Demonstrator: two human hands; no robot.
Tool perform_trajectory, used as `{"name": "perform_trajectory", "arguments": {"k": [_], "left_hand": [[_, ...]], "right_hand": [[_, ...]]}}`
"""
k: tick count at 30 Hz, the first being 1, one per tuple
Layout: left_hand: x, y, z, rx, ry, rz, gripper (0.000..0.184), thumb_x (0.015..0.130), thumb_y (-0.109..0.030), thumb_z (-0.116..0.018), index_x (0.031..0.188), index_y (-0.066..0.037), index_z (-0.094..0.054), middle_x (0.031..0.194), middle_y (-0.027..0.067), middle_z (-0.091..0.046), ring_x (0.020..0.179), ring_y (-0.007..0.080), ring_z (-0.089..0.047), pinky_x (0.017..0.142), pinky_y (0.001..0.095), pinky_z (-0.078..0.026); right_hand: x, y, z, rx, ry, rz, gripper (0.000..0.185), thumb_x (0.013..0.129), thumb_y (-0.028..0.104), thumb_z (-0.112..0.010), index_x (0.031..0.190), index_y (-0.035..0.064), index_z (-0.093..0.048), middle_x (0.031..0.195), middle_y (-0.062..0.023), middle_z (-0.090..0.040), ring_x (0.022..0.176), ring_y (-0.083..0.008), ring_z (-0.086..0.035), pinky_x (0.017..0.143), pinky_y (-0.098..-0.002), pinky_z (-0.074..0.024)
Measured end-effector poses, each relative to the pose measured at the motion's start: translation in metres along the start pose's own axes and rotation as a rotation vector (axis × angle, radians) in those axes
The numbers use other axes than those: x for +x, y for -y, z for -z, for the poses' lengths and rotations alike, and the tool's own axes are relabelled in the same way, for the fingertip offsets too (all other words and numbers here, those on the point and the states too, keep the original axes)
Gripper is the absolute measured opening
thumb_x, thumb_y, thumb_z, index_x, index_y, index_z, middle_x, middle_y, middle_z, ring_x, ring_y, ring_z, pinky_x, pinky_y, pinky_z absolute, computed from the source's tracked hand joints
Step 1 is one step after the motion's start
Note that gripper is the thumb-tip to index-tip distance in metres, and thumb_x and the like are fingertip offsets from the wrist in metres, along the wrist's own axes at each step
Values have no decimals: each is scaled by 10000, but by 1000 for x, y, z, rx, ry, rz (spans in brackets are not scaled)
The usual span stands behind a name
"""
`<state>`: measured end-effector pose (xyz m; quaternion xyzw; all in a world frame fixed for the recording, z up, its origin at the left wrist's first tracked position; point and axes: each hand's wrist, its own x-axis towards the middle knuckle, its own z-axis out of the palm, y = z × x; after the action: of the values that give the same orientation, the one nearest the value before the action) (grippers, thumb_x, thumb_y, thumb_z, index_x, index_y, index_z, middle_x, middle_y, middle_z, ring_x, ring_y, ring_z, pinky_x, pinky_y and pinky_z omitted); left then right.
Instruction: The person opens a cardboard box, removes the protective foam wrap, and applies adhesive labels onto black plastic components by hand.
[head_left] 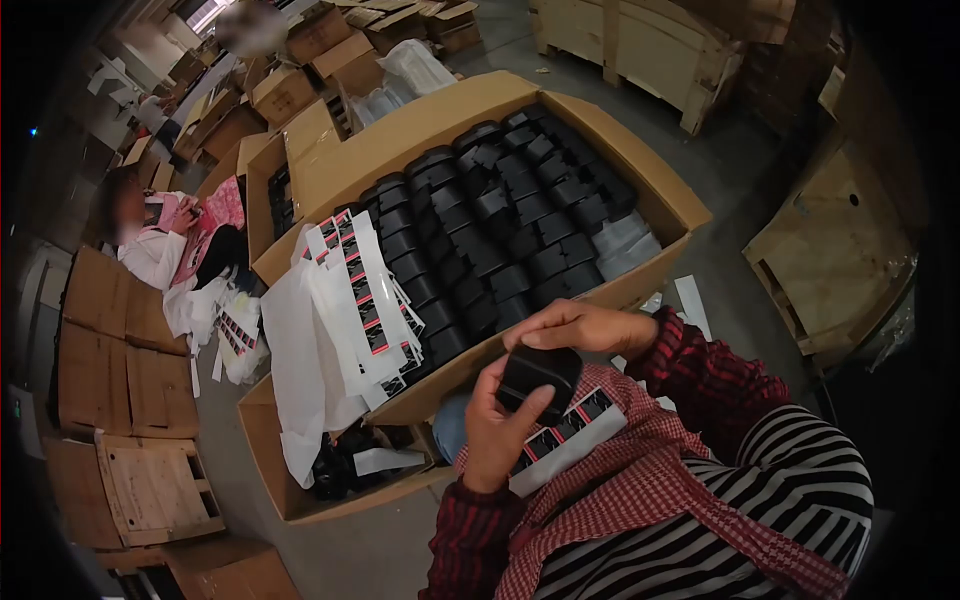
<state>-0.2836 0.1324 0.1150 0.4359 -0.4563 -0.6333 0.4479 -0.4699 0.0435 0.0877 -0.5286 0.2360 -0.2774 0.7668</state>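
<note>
My left hand (490, 425) is wrapped round a black plastic case (541, 382) with rounded corners, its thumb across the near side. From the right, my right hand (585, 327) reaches to the case's upper edge, thumb and forefinger pinched there; whether a small label is between them cannot be made out. Under the case, on my lap, lies a label sheet (570, 437) with dark labels on white backing. In front of me a large cardboard box (690, 205) holds rows of black plastic cases (480, 245). A stack of label sheets (360, 285) rests on its left edge.
Below the big box is an open carton (270, 465) with black items in it. At left, a seated person (155, 235) works beside more label sheets (238, 335). Cardboard boxes (120, 350) line the left; wooden crates (830, 255) stand at right. Paper strips (692, 308) litter the floor.
</note>
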Motion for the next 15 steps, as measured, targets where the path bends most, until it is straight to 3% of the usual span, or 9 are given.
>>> {"name": "perform_trajectory", "arguments": {"k": [1, 2, 3, 5, 6, 9, 12, 13, 15], "left_hand": [[-3, 1, 5, 5, -17, 12, 367, 879, -140, -677, 1187, 0, -535, 1113, 51, -584, 972, 99, -552, 849, 247, -461], [-7, 6, 14, 21, -94, 92, 352, 887, -139, -666, 1182, 4, -537, 1111, 47, -583, 942, 92, -557, 827, 239, -463], [-12, 11, 21, 37, -172, 175, 337, 895, -137, -656, 1176, 7, -539, 1108, 43, -582, 912, 84, -562, 805, 230, -465], [-24, 23, 22, -30, -211, 132, 302, 945, -189, -587, 1174, 4, -546, 1100, 46, -586, 886, 74, -570, 767, 218, -470], [-33, 25, 21, -191, -266, 224, 299, 966, -217, -546, 1171, 0, -549, 1095, 49, -589, 879, 78, -577, 765, 219, -474], [-45, 23, 13, -390, -281, 352, 331, 994, -286, -477, 1163, -10, -550, 1077, 47, -592, 883, 86, -589, 764, 223, -486], [-48, 27, 13, -320, -124, 314, 307, 978, -268, -515, 1145, -14, -555, 1070, 49, -594, 893, 92, -592, 776, 230, -490], [-48, 38, 16, -116, -68, 264, 301, 970, -248, -532, 1165, -18, -536, 1070, 50, -595, 891, 98, -592, 773, 234, -491], [-49, 44, 16, 85, -3, 211, 305, 962, -228, -549, 1185, -23, -517, 1071, 52, -596, 889, 105, -591, 771, 239, -492]], "right_hand": [[4, -2, -8, -253, -49, 40, 381, 981, 212, -501, 1277, -26, -526, 1237, -114, -549, 1143, -177, -522, 961, -290, -408], [6, 8, -13, -388, 65, 32, 478, 942, 239, -579, 1344, 8, -460, 1327, -104, -449, 1231, -196, -436, 997, -305, -371], [7, 1, -20, -361, 78, 24, 478, 942, 239, -579, 1344, 8, -460, 1327, -104, -449, 1231, -196, -436, 997, -305, -371], [4, -14, -30, -567, 165, 155, 616, 858, 247, -691, 1371, 40, -420, 1340, -82, -423, 1251, -209, -404, 1015, -314, -349], [8, -25, -36, -509, 148, 81, 665, 778, 257, -766, 1336, 50, -470, 1304, -89, -458, 1204, -215, -454, 991, -309, -379], [5, -39, -48, -603, 104, 176, 490, 792, 228, -748, 1202, 14, -584, 1202, -84, -540, 1076, -202, -551, 893, -309, -453], [4, -65, -59, -557, -40, 192, 367, 831, 251, -710, 1095, 9, -631, 1100, -85, -584, 993, -200, -584, 854, -303, -463], [4, -67, -55, -562, -45, 191, 367, 831, 251, -710, 1095, 9, -631, 1100, -85, -584, 993, -200, -584, 854, -303, -463], [6, -68, -44, -240, -319, -166, 315, 861, 294, -671, 987, 5, -654, 997, -100, -599, 910, -209, -603, 823, -309, -471]]}}
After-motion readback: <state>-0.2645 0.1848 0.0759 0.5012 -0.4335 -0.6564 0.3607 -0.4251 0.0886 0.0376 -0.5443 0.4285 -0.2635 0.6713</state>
